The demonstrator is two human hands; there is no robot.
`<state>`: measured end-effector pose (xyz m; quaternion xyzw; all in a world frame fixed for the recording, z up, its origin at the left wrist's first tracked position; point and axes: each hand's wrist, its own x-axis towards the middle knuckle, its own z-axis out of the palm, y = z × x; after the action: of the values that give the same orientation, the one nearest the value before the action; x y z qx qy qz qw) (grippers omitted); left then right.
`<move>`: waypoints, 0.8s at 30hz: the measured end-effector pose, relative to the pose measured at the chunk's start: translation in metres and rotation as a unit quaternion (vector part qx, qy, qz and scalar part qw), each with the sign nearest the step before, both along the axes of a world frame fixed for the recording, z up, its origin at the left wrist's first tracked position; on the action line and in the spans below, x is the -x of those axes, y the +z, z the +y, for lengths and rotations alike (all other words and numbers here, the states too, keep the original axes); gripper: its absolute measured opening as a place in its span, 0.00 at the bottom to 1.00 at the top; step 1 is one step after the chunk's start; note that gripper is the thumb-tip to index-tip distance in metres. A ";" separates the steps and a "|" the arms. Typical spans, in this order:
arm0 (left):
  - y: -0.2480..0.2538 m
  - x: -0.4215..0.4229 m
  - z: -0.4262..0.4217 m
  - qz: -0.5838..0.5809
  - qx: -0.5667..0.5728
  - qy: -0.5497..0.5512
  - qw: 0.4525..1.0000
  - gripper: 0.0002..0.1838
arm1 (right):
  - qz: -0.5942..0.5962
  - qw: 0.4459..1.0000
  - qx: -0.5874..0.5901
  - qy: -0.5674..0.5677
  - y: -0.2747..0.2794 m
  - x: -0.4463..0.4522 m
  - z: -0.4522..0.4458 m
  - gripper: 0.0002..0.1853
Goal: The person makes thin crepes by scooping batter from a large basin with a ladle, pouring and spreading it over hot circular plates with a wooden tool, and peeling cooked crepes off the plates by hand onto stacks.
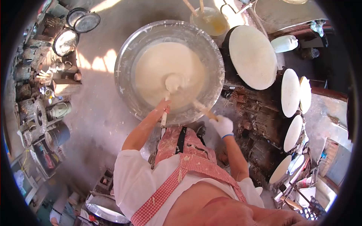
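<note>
Left hand (164, 106) grips a ladle (173, 82) in pale batter (160, 62) within the wide basin (125, 71), while the gloved right hand (223, 126) grasps a wooden-handled tool (205, 110) over the near right rim, where a hasty stroke could slop batter out

I count one wide silvery metal basin (124, 71), one pale round-bowled ladle (173, 83), one wooden-handled tool (204, 109), one white glove (222, 126), three dark-rimmed round pans (86, 22) and at least four flat pale discs (252, 57).
</note>
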<state>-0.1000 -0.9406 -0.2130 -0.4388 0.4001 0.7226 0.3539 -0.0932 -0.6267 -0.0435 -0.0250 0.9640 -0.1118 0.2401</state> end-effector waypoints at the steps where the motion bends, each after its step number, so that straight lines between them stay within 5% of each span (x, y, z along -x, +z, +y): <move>1: 0.017 0.008 0.006 0.001 -0.046 0.035 0.998 0.11 | 0.005 1.000 0.001 -0.001 -0.001 -0.012 0.003 0.23; 6: 0.182 0.020 0.022 0.025 -0.169 0.094 0.981 0.09 | 0.116 0.984 0.116 -0.072 0.056 -0.053 0.027 0.20; 9: 0.337 0.025 0.034 0.188 -0.124 0.096 0.970 0.06 | 0.217 0.936 0.249 -0.123 0.103 -0.043 0.024 0.15; 12: 0.432 0.032 0.025 0.282 -0.105 0.038 0.953 0.03 | 0.331 0.902 0.267 -0.075 0.160 -0.010 0.023 0.14; 14: 0.483 0.035 0.021 0.366 -0.093 -0.010 0.926 0.07 | 0.473 0.842 0.258 -0.033 0.192 0.018 0.029 0.15; 16: 0.531 0.035 0.013 0.450 -0.071 -0.058 0.888 0.15 | 0.462 0.839 0.280 -0.072 0.232 0.037 0.031 0.16; 19: 0.578 0.045 0.008 0.539 0.049 -0.059 0.839 0.22 | 0.587 0.730 0.344 -0.065 0.253 0.063 0.034 0.16; 22: 0.565 0.066 -0.005 0.607 0.139 -0.055 0.781 0.22 | 0.451 0.762 0.444 -0.136 0.240 0.065 0.020 0.14; 24: 0.519 0.069 -0.005 0.566 0.150 -0.068 0.808 0.19 | 0.248 0.771 0.552 -0.200 0.189 0.052 0.012 0.12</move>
<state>-0.1690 -0.9457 0.3062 0.0287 0.6617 0.7480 0.0425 -0.1456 -0.6148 0.1450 0.0130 0.7458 -0.6598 -0.0905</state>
